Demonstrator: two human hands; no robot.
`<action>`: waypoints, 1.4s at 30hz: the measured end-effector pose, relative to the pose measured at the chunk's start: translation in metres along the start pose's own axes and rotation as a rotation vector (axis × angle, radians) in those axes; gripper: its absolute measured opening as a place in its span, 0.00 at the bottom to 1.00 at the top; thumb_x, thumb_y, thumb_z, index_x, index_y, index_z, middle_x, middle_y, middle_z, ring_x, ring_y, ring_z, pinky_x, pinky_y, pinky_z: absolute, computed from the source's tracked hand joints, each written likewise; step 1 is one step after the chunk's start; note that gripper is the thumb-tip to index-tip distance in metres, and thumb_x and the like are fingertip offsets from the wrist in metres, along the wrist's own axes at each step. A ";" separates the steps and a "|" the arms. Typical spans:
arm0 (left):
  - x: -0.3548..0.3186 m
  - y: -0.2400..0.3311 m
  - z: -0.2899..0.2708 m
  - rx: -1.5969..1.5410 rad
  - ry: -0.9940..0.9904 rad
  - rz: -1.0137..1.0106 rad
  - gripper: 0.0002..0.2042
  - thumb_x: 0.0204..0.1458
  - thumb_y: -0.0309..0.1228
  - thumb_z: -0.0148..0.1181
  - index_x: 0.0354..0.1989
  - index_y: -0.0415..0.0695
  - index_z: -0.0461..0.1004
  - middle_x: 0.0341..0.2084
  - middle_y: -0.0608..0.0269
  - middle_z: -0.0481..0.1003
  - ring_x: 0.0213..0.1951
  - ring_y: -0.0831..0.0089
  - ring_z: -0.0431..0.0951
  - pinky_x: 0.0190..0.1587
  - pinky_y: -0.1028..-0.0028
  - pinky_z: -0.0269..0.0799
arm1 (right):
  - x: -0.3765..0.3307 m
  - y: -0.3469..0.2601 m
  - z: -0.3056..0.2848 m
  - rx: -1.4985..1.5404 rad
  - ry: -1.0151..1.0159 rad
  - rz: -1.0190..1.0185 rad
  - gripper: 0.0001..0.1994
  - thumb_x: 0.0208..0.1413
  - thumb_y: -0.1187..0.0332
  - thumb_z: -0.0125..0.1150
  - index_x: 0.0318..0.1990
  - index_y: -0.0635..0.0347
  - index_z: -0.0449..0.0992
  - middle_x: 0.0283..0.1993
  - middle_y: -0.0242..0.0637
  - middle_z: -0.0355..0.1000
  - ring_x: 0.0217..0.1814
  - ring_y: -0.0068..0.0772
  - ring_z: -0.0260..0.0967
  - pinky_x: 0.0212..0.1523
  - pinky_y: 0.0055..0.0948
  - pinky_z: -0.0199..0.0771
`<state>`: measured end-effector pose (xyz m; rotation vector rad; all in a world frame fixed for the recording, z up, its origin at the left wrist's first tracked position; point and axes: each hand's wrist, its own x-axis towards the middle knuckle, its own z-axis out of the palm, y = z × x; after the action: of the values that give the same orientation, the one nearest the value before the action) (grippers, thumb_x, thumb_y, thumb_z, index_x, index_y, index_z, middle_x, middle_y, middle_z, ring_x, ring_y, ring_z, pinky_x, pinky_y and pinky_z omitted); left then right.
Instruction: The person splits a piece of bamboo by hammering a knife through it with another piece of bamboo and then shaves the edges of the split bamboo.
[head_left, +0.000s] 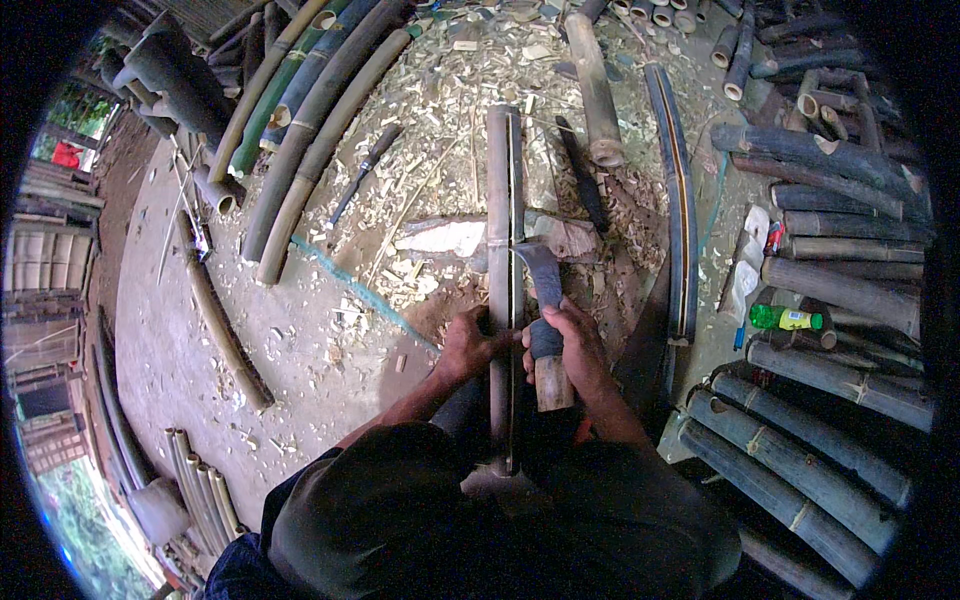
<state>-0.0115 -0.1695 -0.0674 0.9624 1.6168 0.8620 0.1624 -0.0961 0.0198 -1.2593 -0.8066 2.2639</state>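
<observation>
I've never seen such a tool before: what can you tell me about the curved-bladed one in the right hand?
The curved-bladed tool has a dark, metal-looking blade bending left at its far end, and a straight handle with a dark, wrapped-looking section and a pale, wood-like butt. The right hand grips the handle, butt toward the person. The blade's tip lies at the slit bamboo pole; whether it touches is unclear.

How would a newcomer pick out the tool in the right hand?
Find the long bamboo pole running up the picture's middle. Just right of it, the right hand grips the hooked knife. Its curved dark blade and pale handle end set it apart from the straight dark object lying farther up among the shavings.
</observation>
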 end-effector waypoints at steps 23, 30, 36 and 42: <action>0.001 -0.014 0.001 -0.013 -0.009 0.042 0.19 0.47 0.39 0.69 0.39 0.35 0.77 0.27 0.52 0.80 0.29 0.67 0.80 0.35 0.65 0.74 | 0.057 -0.007 0.007 -0.139 0.068 -0.118 0.18 0.60 0.51 0.50 0.42 0.58 0.71 0.24 0.39 0.72 0.14 0.36 0.69 0.14 0.38 0.73; -0.004 -0.004 -0.003 0.024 -0.039 0.037 0.23 0.47 0.42 0.70 0.42 0.34 0.77 0.31 0.51 0.81 0.33 0.67 0.80 0.38 0.65 0.75 | 0.083 -0.031 -0.002 -0.105 0.042 -0.151 0.14 0.61 0.58 0.51 0.46 0.57 0.69 0.25 0.38 0.73 0.17 0.33 0.70 0.14 0.33 0.74; -0.005 -0.003 0.000 -0.003 -0.068 0.000 0.25 0.47 0.45 0.70 0.43 0.35 0.77 0.31 0.49 0.81 0.33 0.65 0.81 0.40 0.64 0.75 | 0.130 -0.069 -0.001 -0.169 -0.018 -0.201 0.15 0.59 0.55 0.51 0.38 0.59 0.71 0.22 0.39 0.73 0.15 0.34 0.70 0.15 0.37 0.74; -0.004 0.002 -0.006 0.024 -0.071 0.032 0.24 0.47 0.44 0.70 0.43 0.34 0.77 0.31 0.49 0.81 0.34 0.65 0.81 0.41 0.64 0.75 | 0.161 -0.111 0.016 -0.287 0.017 -0.232 0.14 0.58 0.56 0.55 0.40 0.59 0.71 0.24 0.40 0.73 0.17 0.37 0.72 0.16 0.37 0.75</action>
<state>-0.0163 -0.1730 -0.0622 1.0272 1.5581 0.8226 0.0778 0.0798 0.0008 -1.2295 -1.2382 2.0017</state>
